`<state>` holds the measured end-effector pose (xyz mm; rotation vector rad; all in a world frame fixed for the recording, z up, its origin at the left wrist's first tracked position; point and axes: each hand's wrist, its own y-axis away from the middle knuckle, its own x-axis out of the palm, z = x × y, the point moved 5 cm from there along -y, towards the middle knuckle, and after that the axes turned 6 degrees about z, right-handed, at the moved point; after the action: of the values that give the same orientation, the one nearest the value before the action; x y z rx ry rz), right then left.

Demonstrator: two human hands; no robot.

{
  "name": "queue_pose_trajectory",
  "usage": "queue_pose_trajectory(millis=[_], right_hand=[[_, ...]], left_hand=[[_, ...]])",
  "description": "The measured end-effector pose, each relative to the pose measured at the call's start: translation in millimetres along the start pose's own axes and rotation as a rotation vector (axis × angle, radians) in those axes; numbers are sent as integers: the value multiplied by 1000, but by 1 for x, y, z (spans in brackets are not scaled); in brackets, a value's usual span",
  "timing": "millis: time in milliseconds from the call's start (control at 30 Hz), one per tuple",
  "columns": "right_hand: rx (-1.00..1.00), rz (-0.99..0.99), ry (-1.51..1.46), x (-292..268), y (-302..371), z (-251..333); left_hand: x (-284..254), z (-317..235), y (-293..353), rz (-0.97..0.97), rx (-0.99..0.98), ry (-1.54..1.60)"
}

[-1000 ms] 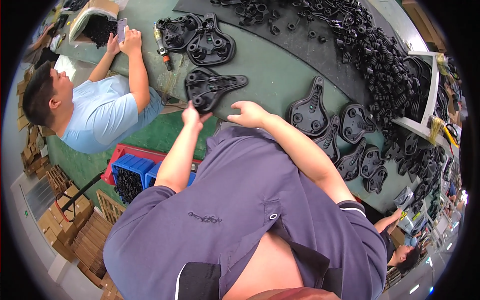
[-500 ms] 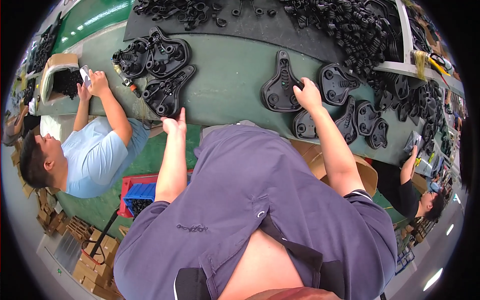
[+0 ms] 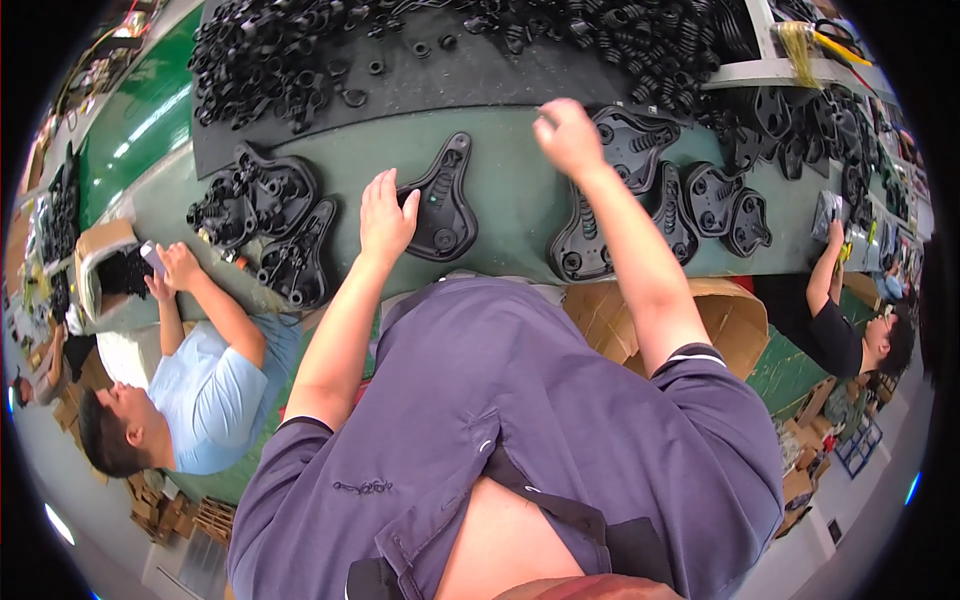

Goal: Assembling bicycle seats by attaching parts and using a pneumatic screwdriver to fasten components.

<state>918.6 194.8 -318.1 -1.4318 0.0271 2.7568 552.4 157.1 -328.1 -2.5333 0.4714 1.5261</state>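
A single black bicycle saddle shell lies on the green worktable with its narrow nose pointing away from me. My left hand is at its left edge, fingers stretched out and thumb over the rim. Above the table, apart from that shell, my right hand is raised with its fingers bent and blurred; whether anything is in them is hidden. Right beside that hand is another saddle shell, and my forearm partly covers a shell below it.
More saddle shells are grouped on the left, others on the right. Black springs and small parts are heaped on a dark mat at the back. Co-workers stand on both sides; a cardboard box sits below the table edge.
My left hand has moved right from the left group to the single shell, which now lies farther left. My right hand has left that shell and risen toward the back. The view has turned.
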Motion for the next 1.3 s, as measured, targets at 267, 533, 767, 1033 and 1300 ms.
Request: queue_pose_trajectory(millis=[267, 533, 767, 1033, 1300], right_hand=[[699, 19, 340, -96, -59, -182], [759, -111, 198, -78, -54, -187], [366, -138, -865, -43, -12, -3], [169, 108, -1324, 10, 62, 129], [-9, 184, -522, 24, 92, 139]], left_hand=[[36, -14, -39, 536, -144, -129], [48, -5, -48, 370, -353, 56], [-11, -105, -69, 352, 105, 567], [6, -81, -34, 301, -140, 1141], [-33, -29, 15, 262, -211, 760]])
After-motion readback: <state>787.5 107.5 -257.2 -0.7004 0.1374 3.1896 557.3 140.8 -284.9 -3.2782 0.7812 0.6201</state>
